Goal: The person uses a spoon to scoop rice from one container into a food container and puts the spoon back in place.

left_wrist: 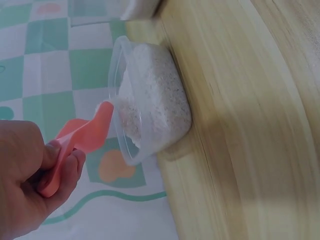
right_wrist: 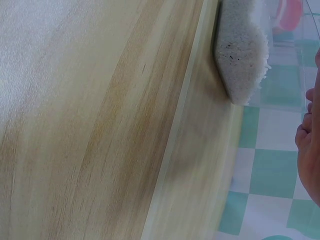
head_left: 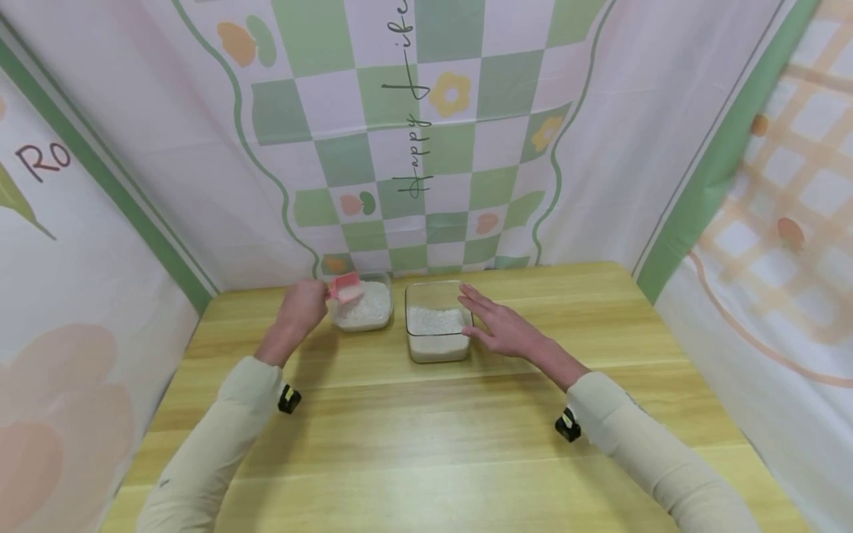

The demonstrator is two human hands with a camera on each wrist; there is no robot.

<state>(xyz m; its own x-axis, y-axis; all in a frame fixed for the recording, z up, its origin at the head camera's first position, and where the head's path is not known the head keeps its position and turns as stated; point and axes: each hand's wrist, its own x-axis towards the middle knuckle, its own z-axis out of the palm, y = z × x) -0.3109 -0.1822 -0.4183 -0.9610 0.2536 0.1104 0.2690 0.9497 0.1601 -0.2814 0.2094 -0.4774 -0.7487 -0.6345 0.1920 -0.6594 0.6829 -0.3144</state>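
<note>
My left hand grips the handle of a pink scoop. The scoop's bowl is over the edge of a clear plastic container with white rice in it, and something white shows at the bowl. To the right stands a taller clear glass container, partly filled with rice. Beside its right rim is my right hand, fingers straight and thumb apart; the fingertips appear to touch the rim. In the right wrist view only part of that hand shows at the edge.
Both containers stand near the back edge of a wooden table, close to a checked cloth backdrop. Cloth also hangs along the left and right sides. A dark wrist device sits by the left sleeve, another by the right.
</note>
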